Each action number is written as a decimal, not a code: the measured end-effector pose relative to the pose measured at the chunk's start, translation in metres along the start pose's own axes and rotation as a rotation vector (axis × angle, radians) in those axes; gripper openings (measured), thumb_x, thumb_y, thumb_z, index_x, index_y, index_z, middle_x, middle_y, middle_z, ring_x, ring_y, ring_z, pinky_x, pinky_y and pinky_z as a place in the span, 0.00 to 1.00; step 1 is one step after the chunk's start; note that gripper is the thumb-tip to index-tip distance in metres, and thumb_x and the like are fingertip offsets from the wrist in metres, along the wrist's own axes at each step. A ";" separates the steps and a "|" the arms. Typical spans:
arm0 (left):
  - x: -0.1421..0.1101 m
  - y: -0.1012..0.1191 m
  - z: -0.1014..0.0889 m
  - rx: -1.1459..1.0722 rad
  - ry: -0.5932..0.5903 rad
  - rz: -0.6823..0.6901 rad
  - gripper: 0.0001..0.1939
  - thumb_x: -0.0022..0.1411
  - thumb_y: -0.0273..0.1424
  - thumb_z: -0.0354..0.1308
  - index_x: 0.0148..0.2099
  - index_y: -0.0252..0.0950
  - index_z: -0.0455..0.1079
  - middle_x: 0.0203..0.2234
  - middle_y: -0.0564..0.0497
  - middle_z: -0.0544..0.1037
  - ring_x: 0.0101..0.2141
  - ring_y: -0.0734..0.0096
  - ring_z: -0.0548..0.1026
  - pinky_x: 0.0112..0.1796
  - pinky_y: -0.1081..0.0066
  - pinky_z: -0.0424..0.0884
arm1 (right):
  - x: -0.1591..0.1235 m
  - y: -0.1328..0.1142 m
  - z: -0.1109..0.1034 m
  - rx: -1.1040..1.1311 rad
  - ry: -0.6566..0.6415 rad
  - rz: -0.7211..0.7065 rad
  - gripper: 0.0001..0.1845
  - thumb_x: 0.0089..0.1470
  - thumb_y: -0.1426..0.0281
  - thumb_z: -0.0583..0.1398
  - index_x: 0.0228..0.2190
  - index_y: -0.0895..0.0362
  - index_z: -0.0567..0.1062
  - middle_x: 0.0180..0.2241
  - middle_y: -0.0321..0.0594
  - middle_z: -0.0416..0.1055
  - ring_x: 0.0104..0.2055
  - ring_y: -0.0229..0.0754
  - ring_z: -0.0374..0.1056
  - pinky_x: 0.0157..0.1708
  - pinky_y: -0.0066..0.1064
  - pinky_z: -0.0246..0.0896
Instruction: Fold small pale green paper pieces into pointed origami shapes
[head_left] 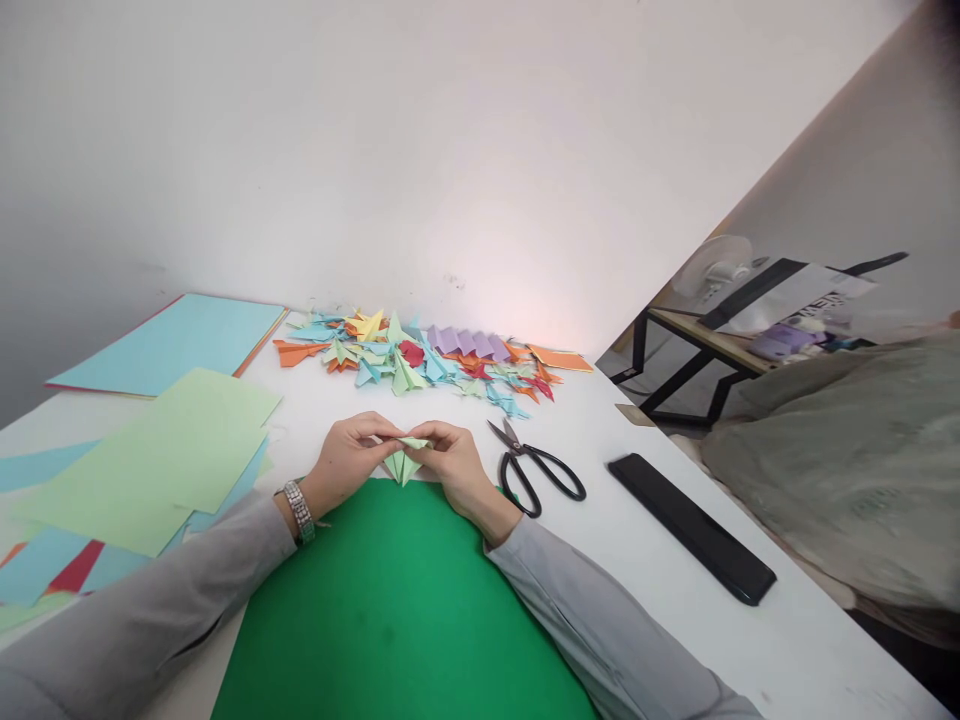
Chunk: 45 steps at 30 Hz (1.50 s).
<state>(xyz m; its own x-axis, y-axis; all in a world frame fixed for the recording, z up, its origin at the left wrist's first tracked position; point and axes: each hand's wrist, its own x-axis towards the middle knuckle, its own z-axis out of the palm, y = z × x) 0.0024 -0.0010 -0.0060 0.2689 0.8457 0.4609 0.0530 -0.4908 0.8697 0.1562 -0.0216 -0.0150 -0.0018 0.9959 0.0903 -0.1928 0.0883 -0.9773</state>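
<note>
Between both hands is a small folded light-green paper (pixel 403 467), pleated and pointed toward me. My left hand (pixel 352 458), with a metal watch on its wrist, pinches the paper's left side. On its right side the thumb and fingers of my right hand (pixel 459 462) are closed. The paper is held just over the far edge of a green mat (pixel 405 600); fingers cover part of its top. Black-handled scissors (pixel 529 465) lie to the right of my right hand, blades partly apart and pointing away.
Folded paper pieces (pixel 409 355) in several colours are heaped along the wall. Light-green sheets (pixel 157 455) and a blue sheet stack (pixel 176 340) lie at left. A long black case (pixel 690 525) lies at right. Beyond the white table (pixel 600 590) are grey-green cloth (pixel 840 480) and another table with a fan (pixel 716 270).
</note>
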 end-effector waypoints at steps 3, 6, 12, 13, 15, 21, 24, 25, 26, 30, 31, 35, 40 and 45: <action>-0.001 -0.002 0.001 0.045 0.017 0.108 0.04 0.49 0.24 0.62 0.29 0.36 0.77 0.24 0.49 0.77 0.26 0.72 0.74 0.26 0.75 0.70 | -0.001 0.000 0.000 -0.025 -0.011 -0.006 0.08 0.32 0.72 0.68 0.22 0.57 0.77 0.20 0.32 0.70 0.21 0.33 0.60 0.20 0.25 0.54; -0.003 -0.003 0.001 0.127 0.016 0.209 0.03 0.51 0.24 0.61 0.27 0.35 0.76 0.22 0.50 0.75 0.24 0.74 0.73 0.24 0.76 0.69 | -0.002 0.000 0.000 -0.064 -0.032 -0.022 0.09 0.32 0.72 0.68 0.23 0.56 0.77 0.22 0.33 0.71 0.22 0.34 0.61 0.20 0.25 0.55; -0.005 -0.002 0.002 0.304 0.029 0.411 0.04 0.53 0.23 0.60 0.28 0.34 0.73 0.22 0.50 0.74 0.24 0.75 0.72 0.25 0.75 0.69 | -0.004 0.000 -0.001 -0.143 -0.054 -0.046 0.07 0.35 0.73 0.66 0.24 0.56 0.77 0.24 0.34 0.71 0.24 0.35 0.61 0.20 0.25 0.56; -0.006 -0.001 0.002 0.329 0.035 0.453 0.04 0.54 0.23 0.59 0.29 0.34 0.73 0.23 0.50 0.74 0.26 0.74 0.72 0.26 0.74 0.69 | -0.004 0.000 -0.001 -0.150 -0.060 -0.050 0.06 0.36 0.74 0.65 0.24 0.56 0.77 0.24 0.34 0.71 0.25 0.35 0.62 0.21 0.25 0.56; -0.006 -0.001 0.003 0.377 0.041 0.523 0.04 0.55 0.23 0.58 0.30 0.35 0.73 0.24 0.49 0.74 0.28 0.73 0.72 0.28 0.72 0.69 | -0.003 0.001 -0.002 -0.164 -0.075 -0.064 0.06 0.36 0.75 0.64 0.24 0.56 0.77 0.24 0.34 0.71 0.26 0.36 0.62 0.21 0.26 0.56; -0.008 0.001 0.005 0.441 0.024 0.610 0.04 0.57 0.22 0.56 0.32 0.35 0.70 0.24 0.50 0.72 0.28 0.72 0.69 0.28 0.72 0.67 | -0.001 0.004 -0.003 -0.199 -0.124 -0.129 0.07 0.35 0.78 0.62 0.23 0.56 0.78 0.24 0.35 0.72 0.28 0.37 0.63 0.26 0.28 0.57; -0.009 0.003 0.006 0.427 0.005 0.618 0.04 0.57 0.22 0.56 0.34 0.35 0.70 0.25 0.50 0.72 0.28 0.72 0.69 0.28 0.72 0.67 | -0.002 0.004 -0.003 -0.230 -0.158 -0.158 0.08 0.37 0.79 0.61 0.23 0.57 0.78 0.24 0.36 0.72 0.27 0.38 0.63 0.29 0.29 0.56; -0.010 0.004 0.006 0.414 0.001 0.613 0.04 0.57 0.22 0.56 0.34 0.35 0.70 0.25 0.50 0.72 0.29 0.72 0.69 0.28 0.72 0.67 | -0.002 0.004 -0.003 -0.237 -0.172 -0.168 0.07 0.37 0.78 0.61 0.23 0.57 0.78 0.24 0.36 0.72 0.28 0.38 0.63 0.30 0.30 0.56; -0.010 0.004 0.006 0.400 0.001 0.606 0.05 0.56 0.22 0.56 0.35 0.35 0.70 0.25 0.50 0.72 0.29 0.72 0.69 0.28 0.72 0.68 | -0.002 0.004 -0.003 -0.240 -0.186 -0.174 0.07 0.38 0.77 0.62 0.24 0.57 0.78 0.24 0.36 0.72 0.28 0.38 0.63 0.30 0.30 0.56; -0.010 0.005 0.006 0.350 -0.002 0.578 0.06 0.56 0.22 0.58 0.36 0.35 0.71 0.27 0.49 0.73 0.30 0.72 0.70 0.30 0.71 0.69 | -0.002 0.003 -0.002 -0.195 -0.239 -0.152 0.05 0.38 0.75 0.64 0.24 0.57 0.78 0.24 0.35 0.72 0.27 0.37 0.62 0.30 0.29 0.55; -0.009 0.005 0.006 0.344 -0.010 0.575 0.06 0.56 0.22 0.58 0.36 0.36 0.72 0.27 0.49 0.73 0.30 0.72 0.70 0.30 0.71 0.69 | -0.002 0.003 -0.003 -0.172 -0.246 -0.137 0.05 0.38 0.75 0.65 0.24 0.57 0.78 0.24 0.34 0.71 0.27 0.37 0.62 0.30 0.29 0.55; -0.008 0.005 0.006 0.341 -0.052 0.572 0.06 0.55 0.26 0.60 0.37 0.37 0.73 0.29 0.49 0.75 0.31 0.70 0.70 0.31 0.69 0.69 | 0.000 0.002 -0.003 -0.082 -0.246 -0.059 0.05 0.34 0.74 0.66 0.21 0.58 0.76 0.21 0.33 0.70 0.25 0.35 0.61 0.28 0.28 0.55; -0.008 0.006 0.006 0.329 -0.099 0.606 0.07 0.54 0.29 0.62 0.38 0.38 0.73 0.29 0.49 0.77 0.33 0.69 0.70 0.33 0.67 0.69 | 0.000 0.003 -0.004 -0.083 -0.255 -0.063 0.06 0.34 0.73 0.67 0.21 0.57 0.76 0.21 0.33 0.71 0.26 0.36 0.62 0.29 0.28 0.56; -0.009 0.009 0.007 0.340 -0.110 0.610 0.03 0.56 0.27 0.59 0.35 0.37 0.73 0.27 0.49 0.76 0.32 0.69 0.70 0.32 0.67 0.68 | 0.000 0.004 -0.003 -0.126 -0.284 -0.073 0.07 0.34 0.70 0.68 0.21 0.57 0.76 0.21 0.33 0.71 0.26 0.37 0.63 0.30 0.29 0.57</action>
<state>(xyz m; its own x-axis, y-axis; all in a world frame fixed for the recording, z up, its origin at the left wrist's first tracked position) 0.0069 -0.0141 -0.0035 0.4407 0.3819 0.8124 0.1550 -0.9238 0.3501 0.1582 -0.0208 -0.0196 -0.2701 0.9432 0.1936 -0.0798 0.1784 -0.9807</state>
